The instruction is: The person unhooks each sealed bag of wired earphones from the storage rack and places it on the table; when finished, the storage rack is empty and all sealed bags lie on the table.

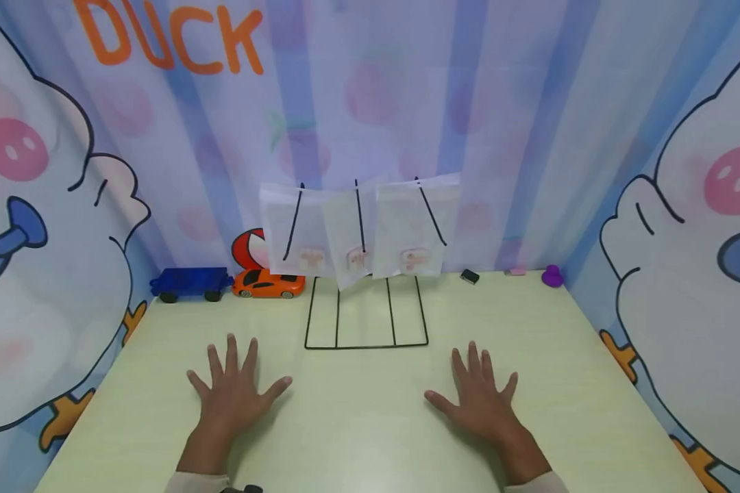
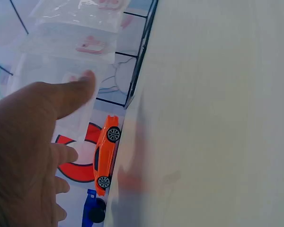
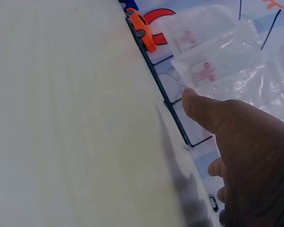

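Both hands lie flat, palms down, fingers spread, on a pale yellow-green table [image 1: 358, 424]. My left hand [image 1: 234, 387] rests left of centre and my right hand [image 1: 477, 397] right of centre; neither holds anything. Ahead of them stands a black wire rack [image 1: 366, 322] with three clear plastic bags [image 1: 358, 229] hung on its prongs. In the left wrist view my left hand [image 2: 33, 142] fills the lower left with the bags [image 2: 80, 28] beyond. My right hand [image 3: 241, 156] shows at the lower right of the right wrist view, the bags [image 3: 217, 56] above it.
An orange toy car [image 1: 268, 283] and a blue toy truck [image 1: 190, 283] stand at the table's back left edge. A small black object [image 1: 469, 276], a pink one [image 1: 516, 272] and a purple one [image 1: 552, 276] lie at the back right. Cartoon-printed curtains surround the table.
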Available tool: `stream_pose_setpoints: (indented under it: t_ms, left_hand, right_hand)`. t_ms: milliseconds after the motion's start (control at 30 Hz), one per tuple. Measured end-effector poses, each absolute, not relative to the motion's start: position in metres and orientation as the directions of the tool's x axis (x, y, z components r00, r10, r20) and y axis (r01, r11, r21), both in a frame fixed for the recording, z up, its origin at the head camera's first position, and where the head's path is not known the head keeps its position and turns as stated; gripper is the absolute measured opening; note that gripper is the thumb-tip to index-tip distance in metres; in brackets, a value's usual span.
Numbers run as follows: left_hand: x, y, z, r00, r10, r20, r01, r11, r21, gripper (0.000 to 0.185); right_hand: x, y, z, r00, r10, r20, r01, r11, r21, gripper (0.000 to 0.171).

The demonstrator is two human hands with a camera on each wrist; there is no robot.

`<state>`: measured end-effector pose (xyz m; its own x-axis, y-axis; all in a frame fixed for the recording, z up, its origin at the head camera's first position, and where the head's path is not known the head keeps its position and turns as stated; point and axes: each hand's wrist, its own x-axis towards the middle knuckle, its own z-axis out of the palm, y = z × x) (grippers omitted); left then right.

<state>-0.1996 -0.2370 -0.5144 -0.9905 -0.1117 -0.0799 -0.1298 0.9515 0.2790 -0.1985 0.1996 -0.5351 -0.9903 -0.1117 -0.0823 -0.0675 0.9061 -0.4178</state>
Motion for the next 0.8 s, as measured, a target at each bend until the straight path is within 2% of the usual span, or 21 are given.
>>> stream_pose_setpoints:
  t_ms: [167,367,567,800]
  left_hand:
    - [-0.221,-0.242,-0.504,-0.998,-0.065,-0.020,-0.067,0.945,0.319,0.113]
    - [-0.258,-0.245,-0.507,-0.999,-0.024,0.020,-0.013,0.904,0.428,0.108]
    - [-0.297,-0.252,-0.511,-0.997,-0.035,0.066,0.007,0.835,0.550,0.101]
    - [-0.320,-0.263,-0.504,-0.997,-0.032,0.072,0.023,0.755,0.655,0.092]
  right_hand:
    - [-0.225,0.194,-0.542,-0.982,-0.177,-0.067,-0.124,0.871,-0.476,0.103]
    - [-0.251,0.188,-0.547,-0.979,-0.202,-0.039,-0.157,0.854,-0.497,0.096]
    - [-0.274,0.180,-0.548,-0.977,-0.211,-0.020,-0.172,0.845,-0.507,0.091]
    - [-0.294,0.173,-0.551,-0.976,-0.218,-0.010,-0.181,0.831,-0.525,0.088]
